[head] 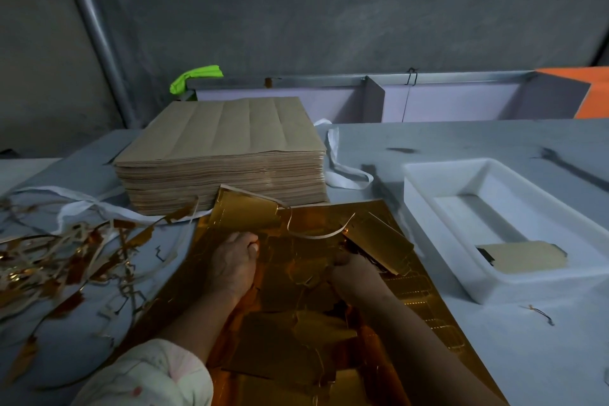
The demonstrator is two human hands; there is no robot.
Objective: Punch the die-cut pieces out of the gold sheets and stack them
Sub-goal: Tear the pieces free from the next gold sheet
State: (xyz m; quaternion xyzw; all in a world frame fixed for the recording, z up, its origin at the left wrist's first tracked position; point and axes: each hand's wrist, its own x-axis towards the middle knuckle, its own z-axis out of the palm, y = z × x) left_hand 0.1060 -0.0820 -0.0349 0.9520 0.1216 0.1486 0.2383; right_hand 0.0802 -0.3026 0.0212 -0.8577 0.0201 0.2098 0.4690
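**A:** Looking for the large shiny gold foil sheet [329,323].

**B:** Flat on the grey table [527,356], front and centre, under both forearms. Far-left corner curled up against a tall stack of brown paper sheets [224,155].

**A:** And the left hand [235,260]?

**B:** Down on the gold foil sheet, knuckles up, fingers curled under. Cannot tell whether pinching the foil or only pressing it.

**A:** The right hand [351,270]?

**B:** Fingers curled tight round the near edge of a loosened gold die-cut piece [379,241]. Tilted up off the sheet, toward the far right. Just beyond it, a thin curved gold strip [316,237], arching across to the raised corner.

**A:** To the right of the sheet?

**B:** A white rectangular plastic tray [428,217], with one flat tan card piece [524,259] at its near end.

**A:** Off to the left?

**B:** A tangled heap of gold and pale scrap strips [66,260] on the table. Next to it, a white fabric band [108,208], running toward the foot of the brown stack.
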